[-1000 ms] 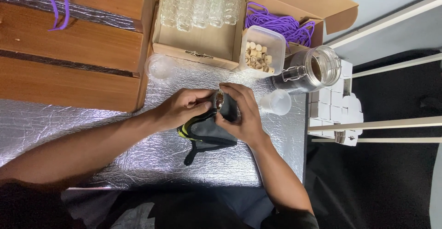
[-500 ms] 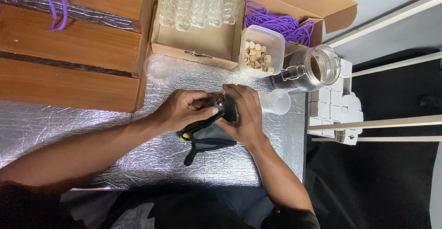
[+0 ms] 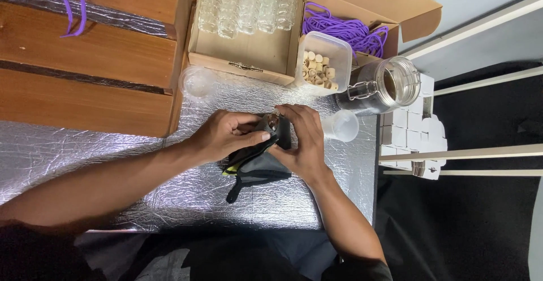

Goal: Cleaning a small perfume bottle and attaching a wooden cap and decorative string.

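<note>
Two hands meet mid-sheet on silver foil mat (image 3: pixel 113 145). Left hand (image 3: pixel 226 137) clamps dark cloth (image 3: pixel 254 165) from left, fingers curled tight round it. Right hand (image 3: pixel 302 139) closes on small glass bottle (image 3: pixel 274 120) wrapped in cloth (only neck peeks out). Cloth tail trails toward mat's near edge. Tip: keep bottle steady, wipe with firm, even pressure. Clear jar (image 3: pixel 382 86) and frosted cup (image 3: pixel 341 125) near right edge; cardboard box (image 3: pixel 249 55) at far edge.
</note>
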